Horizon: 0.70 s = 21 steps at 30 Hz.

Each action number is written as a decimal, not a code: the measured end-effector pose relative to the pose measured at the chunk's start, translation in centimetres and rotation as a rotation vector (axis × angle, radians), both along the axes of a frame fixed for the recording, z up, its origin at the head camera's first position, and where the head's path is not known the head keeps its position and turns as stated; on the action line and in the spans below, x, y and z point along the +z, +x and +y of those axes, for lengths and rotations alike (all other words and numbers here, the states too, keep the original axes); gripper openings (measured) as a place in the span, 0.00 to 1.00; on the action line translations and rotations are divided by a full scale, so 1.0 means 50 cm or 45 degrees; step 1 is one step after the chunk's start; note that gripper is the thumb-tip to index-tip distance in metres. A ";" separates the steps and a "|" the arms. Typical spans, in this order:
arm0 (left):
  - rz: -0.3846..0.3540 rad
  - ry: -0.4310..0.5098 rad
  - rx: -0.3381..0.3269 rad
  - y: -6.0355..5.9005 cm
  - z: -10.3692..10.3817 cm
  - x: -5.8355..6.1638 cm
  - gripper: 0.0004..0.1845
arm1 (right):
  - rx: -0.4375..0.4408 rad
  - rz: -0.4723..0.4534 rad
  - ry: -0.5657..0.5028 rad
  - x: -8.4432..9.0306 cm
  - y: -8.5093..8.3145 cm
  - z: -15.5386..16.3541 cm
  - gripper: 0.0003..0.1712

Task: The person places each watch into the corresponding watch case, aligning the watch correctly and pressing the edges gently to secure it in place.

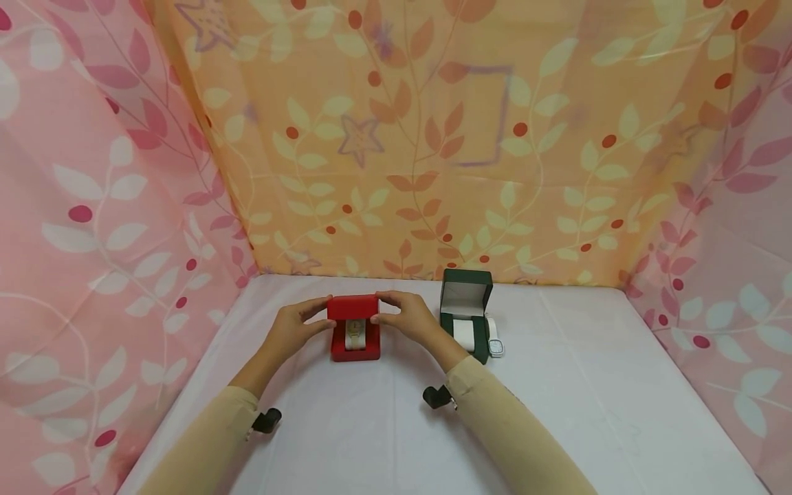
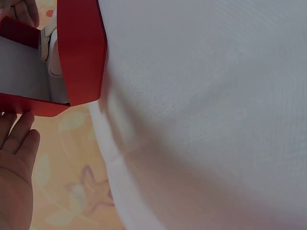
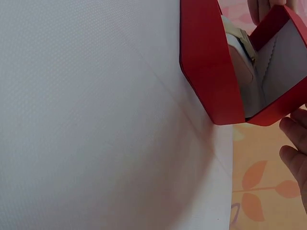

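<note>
A red watch box stands on the table with its lid partly raised. My left hand holds the lid's left side between thumb and fingers, and my right hand holds its right side the same way. Inside the box, a gold-toned watch is wrapped round a pale cushion. The left wrist view shows the left fingers against the lid's side and the lid's pale lining. In the right wrist view, the right fingers are at the opposite side.
Right of the red box, a dark green watch box stands open with a white cushion in it. A white watch lies against its right side. White cloth covers the table, and patterned curtains enclose the back and sides.
</note>
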<state>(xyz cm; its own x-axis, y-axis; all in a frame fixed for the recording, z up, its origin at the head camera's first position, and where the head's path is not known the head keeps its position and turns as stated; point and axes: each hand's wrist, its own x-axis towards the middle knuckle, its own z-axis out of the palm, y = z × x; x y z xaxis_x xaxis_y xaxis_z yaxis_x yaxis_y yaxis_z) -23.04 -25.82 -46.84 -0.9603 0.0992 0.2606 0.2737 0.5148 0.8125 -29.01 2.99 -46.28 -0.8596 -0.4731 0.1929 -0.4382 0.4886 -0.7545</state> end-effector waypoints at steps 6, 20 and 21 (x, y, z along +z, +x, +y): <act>0.066 -0.083 0.001 0.005 -0.001 -0.002 0.33 | -0.012 -0.039 0.044 -0.003 0.003 0.001 0.40; -0.014 0.123 0.025 0.014 0.008 -0.001 0.31 | 0.015 -0.033 0.029 -0.006 0.009 0.003 0.41; -0.019 0.129 0.024 0.014 0.007 -0.002 0.30 | 0.016 -0.027 0.029 -0.006 0.009 0.003 0.41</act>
<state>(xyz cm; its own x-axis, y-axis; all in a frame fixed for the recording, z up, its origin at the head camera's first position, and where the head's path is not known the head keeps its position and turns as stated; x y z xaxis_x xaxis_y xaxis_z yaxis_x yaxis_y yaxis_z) -22.34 -25.45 -46.94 -0.9657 0.0546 0.2539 0.2519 0.4347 0.8646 -28.56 3.13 -46.55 -0.8576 -0.4877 0.1635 -0.4280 0.5002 -0.7527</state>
